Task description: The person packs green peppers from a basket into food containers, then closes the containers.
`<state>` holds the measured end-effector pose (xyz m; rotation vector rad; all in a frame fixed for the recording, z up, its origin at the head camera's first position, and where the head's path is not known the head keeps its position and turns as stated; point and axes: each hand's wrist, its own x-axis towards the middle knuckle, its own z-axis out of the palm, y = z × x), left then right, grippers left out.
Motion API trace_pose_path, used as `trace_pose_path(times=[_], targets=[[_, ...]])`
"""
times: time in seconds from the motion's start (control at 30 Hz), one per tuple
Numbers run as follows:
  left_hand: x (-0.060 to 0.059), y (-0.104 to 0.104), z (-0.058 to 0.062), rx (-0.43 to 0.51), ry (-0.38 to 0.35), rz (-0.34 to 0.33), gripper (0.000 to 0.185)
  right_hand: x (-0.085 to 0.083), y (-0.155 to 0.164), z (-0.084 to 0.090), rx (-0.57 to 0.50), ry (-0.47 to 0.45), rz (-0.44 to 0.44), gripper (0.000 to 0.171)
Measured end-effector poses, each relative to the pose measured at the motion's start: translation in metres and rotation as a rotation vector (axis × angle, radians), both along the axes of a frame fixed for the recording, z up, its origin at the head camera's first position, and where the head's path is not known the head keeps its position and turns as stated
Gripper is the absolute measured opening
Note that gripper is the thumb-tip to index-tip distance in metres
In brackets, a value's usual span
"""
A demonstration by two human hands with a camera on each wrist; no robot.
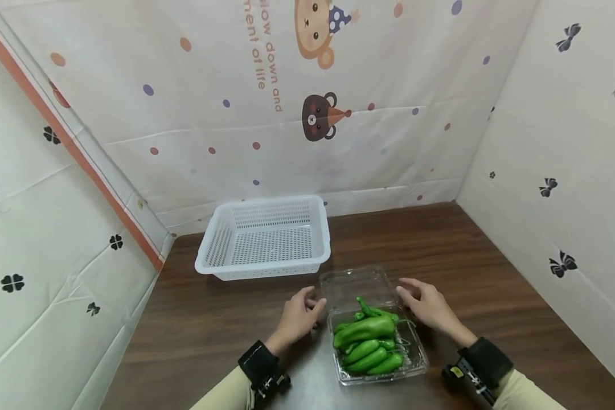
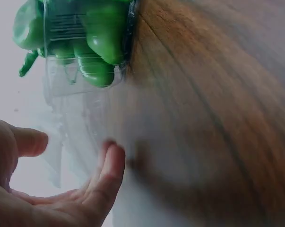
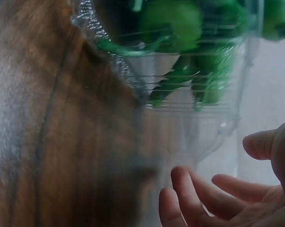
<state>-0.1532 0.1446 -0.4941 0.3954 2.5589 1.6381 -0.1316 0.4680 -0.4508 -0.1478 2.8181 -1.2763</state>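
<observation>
Closest to my head camera, at the bottom of the frame, both of my forearms come in with pale sleeves and dark wrist straps. Between them sits a clear plastic clamshell box point(image 1: 413, 356) in the lower centre, its tray packed with green peppers point(image 1: 367, 339). Its lid point(image 1: 357, 286) is folded back flat on the table point(image 1: 210, 324) just above the tray, on the side toward the white basket point(image 1: 266, 238).

My left hand point(image 1: 298, 319) lies just left of the box at the hinge line, fingers relaxed and spread, holding nothing; I cannot tell whether the fingertips touch the plastic. In the left wrist view the thumb and fingers point(image 2: 107, 172) are loosely extended with the blurred clear lid beside them and the peppers in the upper left of the frame.

My right hand point(image 1: 429, 309) mirrors it on the right edge of the box, fingers lightly bent and apart, gripping nothing. From the right wrist view the fingertips point(image 3: 187, 189) sit in the lower right, near the transparent wall, peppers across the top.

That basket stands in the middle of the head frame, above the box and apart from it, against the patterned backdrop.
</observation>
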Motion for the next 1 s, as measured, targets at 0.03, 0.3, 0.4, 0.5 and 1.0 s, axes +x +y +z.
trace_pose_path(times=[0.03,0.3,0.4,0.5,1.0], targets=[[0.000,0.000,-0.002,0.021,-0.055,-0.009,0.061,-0.001,0.000,-0.003,-0.020,-0.025,0.001,0.054],[-0.004,0.007,-0.002,0.114,-0.182,-0.083,0.050,0.000,0.003,-0.008,-0.104,-0.041,0.034,0.046],[-0.004,0.010,-0.001,0.129,-0.168,-0.091,0.049,0.001,0.005,-0.008,-0.123,-0.033,0.030,0.043],[-0.004,0.012,0.000,0.131,-0.148,-0.098,0.048,0.003,0.007,-0.010,-0.146,-0.023,0.010,0.043],[-0.002,0.022,0.000,0.192,-0.080,-0.096,0.020,0.015,0.014,-0.012,-0.244,0.098,-0.011,0.027]])
